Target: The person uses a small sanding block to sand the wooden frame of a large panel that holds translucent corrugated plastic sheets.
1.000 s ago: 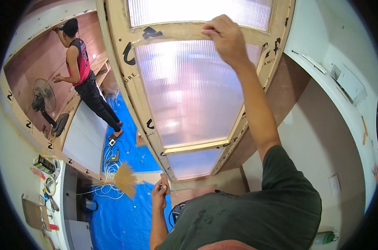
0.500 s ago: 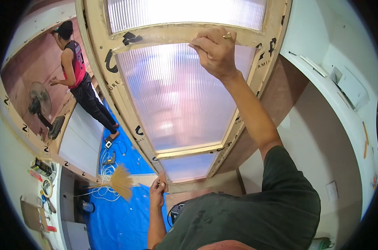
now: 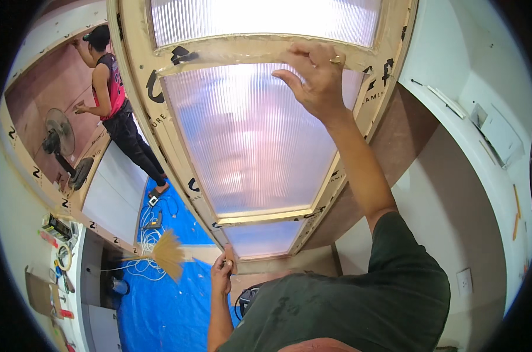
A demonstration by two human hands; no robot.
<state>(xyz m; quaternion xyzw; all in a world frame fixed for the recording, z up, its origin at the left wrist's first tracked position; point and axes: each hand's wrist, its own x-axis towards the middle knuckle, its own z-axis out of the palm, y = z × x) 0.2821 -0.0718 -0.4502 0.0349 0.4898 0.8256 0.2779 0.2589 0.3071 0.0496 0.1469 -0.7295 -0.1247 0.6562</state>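
Observation:
In front of me stands a pale wooden frame point(image 3: 186, 138) with ribbed translucent panels. My right hand point(image 3: 317, 82) is raised at its upper crossbar point(image 3: 236, 51), over the top of the middle panel point(image 3: 248, 138). Thumb and fingers are apart with nothing seen between them; the fingertips are slightly blurred. A strip of clear, shiny film or tape seems to lie along that crossbar. Low down, beside the frame's bottom left corner, my left hand point(image 3: 222, 276) is closed on a small, flat, reddish-brown piece point(image 3: 231, 257). Its exact kind I cannot make out.
At the left a person point(image 3: 110, 100) stands facing a wall, near a black fan point(image 3: 60, 144). A broom point(image 3: 167, 255), white cables point(image 3: 148, 240) and a drill-like tool point(image 3: 154, 221) are on a blue sheet point(image 3: 160, 311). Tools lie on a white shelf point(image 3: 72, 252).
My right hand has gone from pinched fingers to spread ones, staying near the crossbar. My left hand keeps its hold on the brown piece. The other person's raised arm has shifted slightly.

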